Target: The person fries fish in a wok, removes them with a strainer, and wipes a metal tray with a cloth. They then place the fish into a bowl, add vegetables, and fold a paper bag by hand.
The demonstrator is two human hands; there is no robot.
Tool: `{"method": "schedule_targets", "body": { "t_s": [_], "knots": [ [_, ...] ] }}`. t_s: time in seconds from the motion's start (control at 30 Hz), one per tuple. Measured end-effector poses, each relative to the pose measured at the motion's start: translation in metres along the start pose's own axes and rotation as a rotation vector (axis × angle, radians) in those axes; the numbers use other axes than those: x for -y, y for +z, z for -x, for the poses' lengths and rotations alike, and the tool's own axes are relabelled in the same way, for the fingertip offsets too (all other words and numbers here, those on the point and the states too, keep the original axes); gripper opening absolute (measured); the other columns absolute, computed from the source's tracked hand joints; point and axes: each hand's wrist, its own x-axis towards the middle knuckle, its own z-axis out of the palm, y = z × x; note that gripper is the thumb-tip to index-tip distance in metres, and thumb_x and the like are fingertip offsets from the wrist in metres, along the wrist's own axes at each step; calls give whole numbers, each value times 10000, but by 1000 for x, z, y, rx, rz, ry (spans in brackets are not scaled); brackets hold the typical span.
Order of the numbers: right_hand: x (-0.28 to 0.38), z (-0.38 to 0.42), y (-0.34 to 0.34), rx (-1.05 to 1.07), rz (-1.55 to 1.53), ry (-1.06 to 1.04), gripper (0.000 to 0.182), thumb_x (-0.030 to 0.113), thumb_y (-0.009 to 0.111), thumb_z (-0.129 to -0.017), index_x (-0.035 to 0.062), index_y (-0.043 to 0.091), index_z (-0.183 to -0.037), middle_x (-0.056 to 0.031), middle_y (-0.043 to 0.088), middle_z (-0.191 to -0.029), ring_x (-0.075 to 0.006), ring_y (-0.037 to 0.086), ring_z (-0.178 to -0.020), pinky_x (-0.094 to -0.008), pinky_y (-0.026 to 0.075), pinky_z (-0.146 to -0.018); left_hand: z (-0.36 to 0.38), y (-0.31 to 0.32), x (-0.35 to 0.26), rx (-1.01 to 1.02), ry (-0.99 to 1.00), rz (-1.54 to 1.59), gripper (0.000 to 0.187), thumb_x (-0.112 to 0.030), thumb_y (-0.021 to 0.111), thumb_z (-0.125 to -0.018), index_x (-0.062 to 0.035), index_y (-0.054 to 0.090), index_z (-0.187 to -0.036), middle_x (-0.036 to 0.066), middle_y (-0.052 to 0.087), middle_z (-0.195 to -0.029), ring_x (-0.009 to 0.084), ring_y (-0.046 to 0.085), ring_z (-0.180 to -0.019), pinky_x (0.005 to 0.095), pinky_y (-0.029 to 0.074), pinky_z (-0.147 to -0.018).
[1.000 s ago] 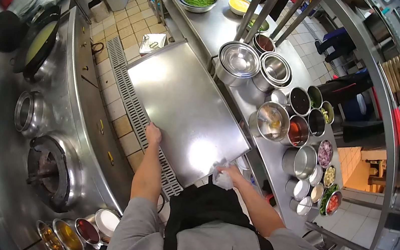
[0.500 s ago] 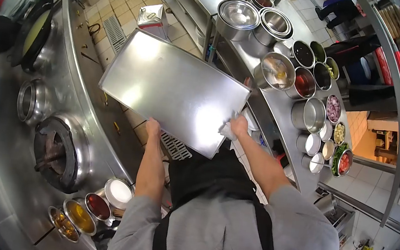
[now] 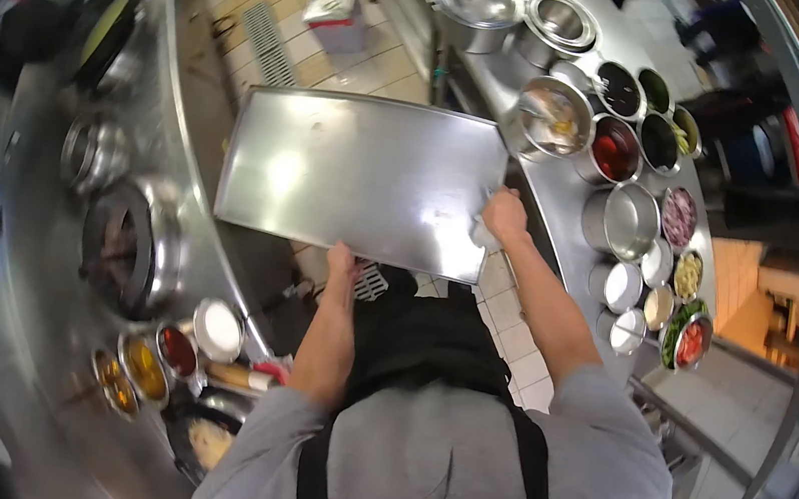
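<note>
A large rectangular metal tray (image 3: 353, 178) with a raised rim is held out in front of me, over the aisle. My left hand (image 3: 342, 259) is closed on its near edge, left of the middle. At the tray's right edge my right hand (image 3: 505, 216) is closed, with a pale crumpled cloth (image 3: 485, 231) partly showing beneath it. The tray's shiny face is turned toward me and carries nothing. Its underside is hidden, as are most of the fingers beneath it.
To the left runs a steel stove counter with a burner (image 3: 122, 248), a wok (image 3: 110, 35) and bowls of sauce (image 3: 145, 367). On the right, a steel counter bears metal pots (image 3: 620, 221) and food containers (image 3: 678, 218). A white-and-red box (image 3: 336, 19) stands on the tiled floor ahead.
The tray has turned, so its long edges now lie nearly level across my view. My right hand has moved up along the tray's right side; both hands keep hold.
</note>
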Motion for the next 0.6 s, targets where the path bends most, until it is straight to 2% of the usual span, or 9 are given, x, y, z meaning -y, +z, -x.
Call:
{"method": "schedule_targets", "body": {
  "t_s": [0.03, 0.07, 0.13, 0.2, 0.3, 0.4, 0.5, 0.57, 0.6],
  "knots": [
    [3, 22, -13, 4, 2, -102, 378, 106, 509, -901, -31, 609, -1239, -349, 580, -1295, -516, 620, -1138, -541, 530, -966, 24, 10, 3, -41, 31, 16, 428, -342, 516, -1037, 18, 584, -1256, 183, 673, -1164, 362, 706, -988, 550, 618, -746],
    [10, 46, -25, -26, -13, -126, 363, 136, 534, -897, -60, 638, -1184, -345, 636, -1209, -492, 644, -1112, -539, 527, -963, 39, 21, 7, -84, 65, 36, 421, -344, 560, -1025, 9, 590, -1252, 174, 678, -1151, 355, 708, -983, 541, 618, -740],
    [-5, 79, -24, 123, -130, -146, 384, 205, 605, -890, -75, 663, -1146, -344, 678, -1105, -469, 669, -1072, -520, 531, -933, 49, 27, 27, -31, 75, 124, 411, -337, 643, -986, -21, 605, -1246, 157, 685, -1115, 339, 710, -972, 526, 617, -731],
    [-27, 109, -16, 340, -169, -236, 443, 306, 697, -890, -75, 685, -1116, -281, 731, -1033, -421, 707, -1011, -495, 534, -885, 46, 31, 52, -87, 98, 160, 389, -333, 603, -1006, -44, 601, -1267, 160, 685, -1120, 340, 710, -965, 534, 614, -735],
    [-84, 122, 38, 609, -354, -80, 446, 370, 746, -922, -35, 686, -1099, -187, 745, -1003, -341, 722, -929, -449, 549, -787, 63, 49, 62, -192, 71, 226, 348, -286, 476, -1055, -36, 597, -1265, 163, 681, -1133, 342, 709, -951, 542, 615, -737],
    [-102, 130, 63, 683, -1047, 346, 370, 365, 731, -968, 17, 683, -1082, -102, 721, -944, -270, 708, -862, -403, 567, -726, 55, 48, 97, -200, 78, 221, 353, -253, 397, -1074, -24, 608, -1240, 164, 684, -1123, 336, 711, -930, 530, 617, -728],
    [-116, 141, 68, 764, -1445, 602, 254, 300, 670, -1013, 48, 682, -1044, -52, 680, -869, -219, 673, -742, -383, 554, -652, 66, 45, 116, -207, 65, 225, 360, -245, 373, -1079, -24, 609, -1235, 158, 684, -1131, 322, 712, -912, 513, 617, -725],
    [-133, 141, 74, 708, -1558, 597, 182, 220, 626, -1029, 53, 661, -1092, -82, 684, -957, -252, 684, -833, -406, 574, -709, 83, 53, 134, -212, 65, 293, 360, -248, 378, -1077, -28, 604, -1251, 155, 680, -1151, 317, 712, -919, 506, 617, -730],
    [-149, 134, 90, 670, -1609, 638, 181, 221, 607, -1036, 72, 649, -1130, -91, 683, -998, -268, 687, -876, -417, 584, -749, 98, 56, 137, -181, 20, 277, 323, -193, 435, -1043, -48, 612, -1271, 145, 683, -1177, 305, 689, -1048, 529, 606, -818]
  ]
}}
